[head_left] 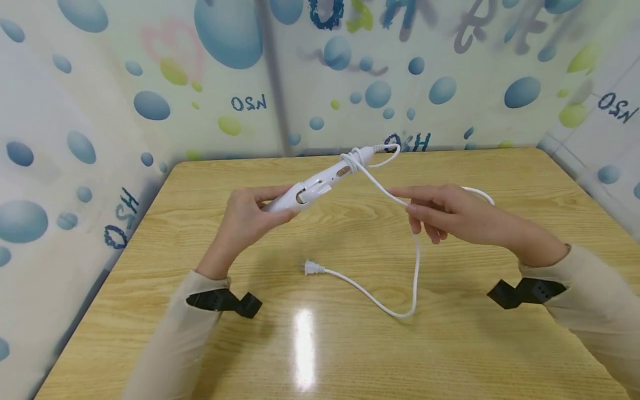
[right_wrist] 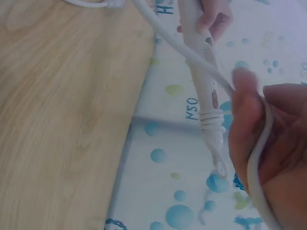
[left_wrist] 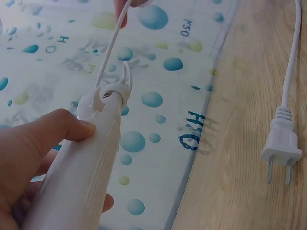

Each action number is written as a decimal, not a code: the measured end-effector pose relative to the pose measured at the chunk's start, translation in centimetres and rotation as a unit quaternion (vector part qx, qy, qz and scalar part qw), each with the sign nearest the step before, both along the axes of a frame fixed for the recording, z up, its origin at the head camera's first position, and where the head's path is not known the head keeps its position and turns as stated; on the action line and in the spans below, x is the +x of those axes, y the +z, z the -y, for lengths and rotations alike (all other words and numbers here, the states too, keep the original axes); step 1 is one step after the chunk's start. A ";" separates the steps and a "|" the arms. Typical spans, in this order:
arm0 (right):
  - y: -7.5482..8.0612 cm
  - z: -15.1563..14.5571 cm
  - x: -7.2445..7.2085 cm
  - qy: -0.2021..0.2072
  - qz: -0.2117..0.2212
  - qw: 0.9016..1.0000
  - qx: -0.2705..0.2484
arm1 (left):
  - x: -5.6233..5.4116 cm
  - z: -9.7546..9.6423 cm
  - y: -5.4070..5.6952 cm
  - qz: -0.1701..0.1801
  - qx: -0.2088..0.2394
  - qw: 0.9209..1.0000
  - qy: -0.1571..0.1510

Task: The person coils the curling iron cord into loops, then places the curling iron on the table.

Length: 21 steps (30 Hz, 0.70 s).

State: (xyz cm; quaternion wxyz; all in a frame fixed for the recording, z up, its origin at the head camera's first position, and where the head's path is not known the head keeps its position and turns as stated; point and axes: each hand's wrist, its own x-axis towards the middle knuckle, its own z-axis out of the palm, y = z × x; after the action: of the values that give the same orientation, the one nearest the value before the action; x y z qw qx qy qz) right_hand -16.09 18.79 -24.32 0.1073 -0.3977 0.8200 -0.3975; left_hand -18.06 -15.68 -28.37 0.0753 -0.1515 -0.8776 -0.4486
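Observation:
My left hand (head_left: 245, 216) grips a white curling iron (head_left: 324, 179) by its thicker end, thumb along one side, above the table. The iron tilts up to the right, with a small lever midway. White cord (head_left: 372, 180) is wound in several turns round its far end. My right hand (head_left: 452, 214) holds the cord between thumb and fingers, to the right of the iron; in the right wrist view the cord (right_wrist: 261, 158) runs across the fingers and palm. The two-pin plug (head_left: 314, 268) lies on the table between the hands; its prongs show in the left wrist view.
The wooden table (head_left: 200, 355) reaches back to a wall (head_left: 280, 128) printed with blue and green drops. A length of cord bends across the tabletop to the plug, and another loop (head_left: 480, 194) shows behind my right hand. Black straps (head_left: 220, 300) circle both sleeves.

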 end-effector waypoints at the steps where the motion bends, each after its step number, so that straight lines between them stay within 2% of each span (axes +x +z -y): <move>1: -0.2 0.0 0.0 0.001 0.010 1.000 -0.011 | 0.0 0.0 0.0 0.001 0.005 1.000 0.005; 5: -0.8 -0.1 -0.1 -0.006 0.063 0.997 -0.036 | -0.4 0.4 -0.3 0.013 0.034 0.999 0.016; 9: -1.1 -0.3 -0.1 -0.014 0.099 0.995 -0.031 | -0.9 0.9 -0.7 0.034 0.052 0.998 0.018; 11: -1.3 -0.3 0.0 -0.023 0.056 0.998 -0.013 | -1.2 1.1 -1.0 0.040 0.053 0.998 0.020; 13: -1.3 -0.3 0.3 -0.039 -0.021 0.999 -0.001 | -1.5 1.2 -1.2 0.043 0.049 0.998 0.025; 14: -1.4 -0.2 0.4 -0.054 -0.064 0.997 0.000 | -1.6 1.3 -1.3 0.042 0.045 0.998 0.029; 16: -1.4 0.0 0.6 -0.078 -0.156 0.985 -0.003 | -1.7 1.2 -1.4 0.043 0.040 0.998 0.035; 17: -1.5 0.1 0.6 -0.084 -0.185 0.979 -0.016 | -1.8 1.1 -1.5 0.041 0.034 0.998 0.036; 19: -1.5 0.4 0.6 -0.085 -0.209 0.973 -0.054 | -2.0 0.7 -1.6 0.034 0.021 0.998 0.038; 21: -1.7 0.8 0.6 -0.068 -0.219 0.969 -0.089 | -2.1 0.4 -1.7 0.029 0.012 0.999 0.035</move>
State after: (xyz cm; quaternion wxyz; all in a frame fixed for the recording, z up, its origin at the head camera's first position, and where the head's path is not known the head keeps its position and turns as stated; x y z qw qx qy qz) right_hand -15.48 18.03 -26.07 -0.1374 -0.4266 0.8100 -0.3782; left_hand -20.17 -16.07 -30.09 0.0674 -0.1068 -0.8787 -0.4603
